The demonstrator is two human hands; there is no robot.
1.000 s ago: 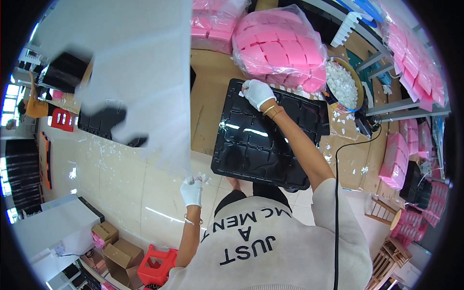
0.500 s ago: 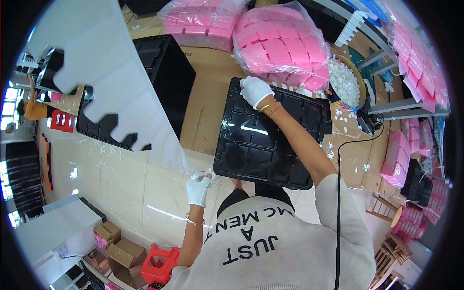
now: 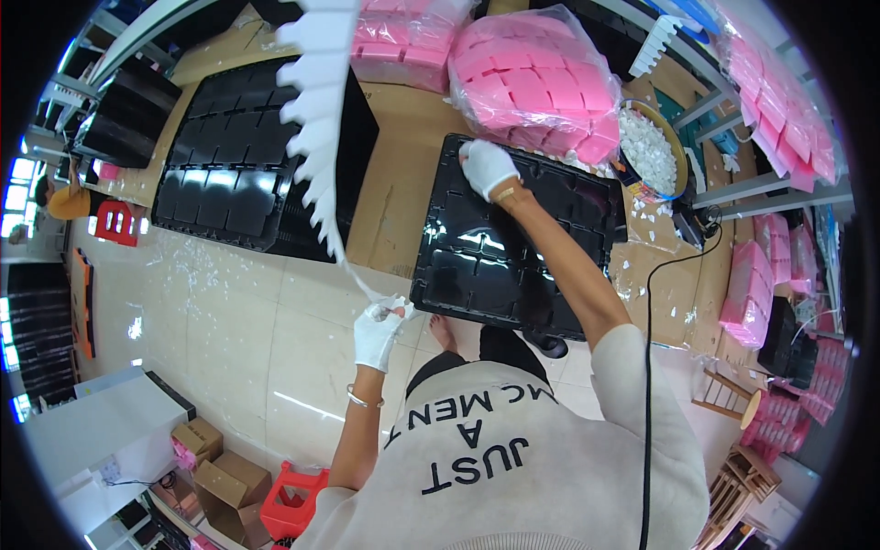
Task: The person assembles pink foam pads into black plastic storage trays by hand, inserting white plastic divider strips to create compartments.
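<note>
Left hand (image 3: 378,332) pinches white toothed sheet (image 3: 316,119) by btm corner, edge-on, long axis up/away; right hand (image 3: 487,167) flat on black tray (image 3: 477,266).

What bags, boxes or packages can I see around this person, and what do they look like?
Clear plastic bag of pink blocks: far end of the workbench, bulging, just beyond the right hand.
Second bag of pink blocks: to its left, flatter.
Wrapped pink stacks: shelves on the right.
Brown cardboard boxes: floor, lower left, small and closed.
</note>
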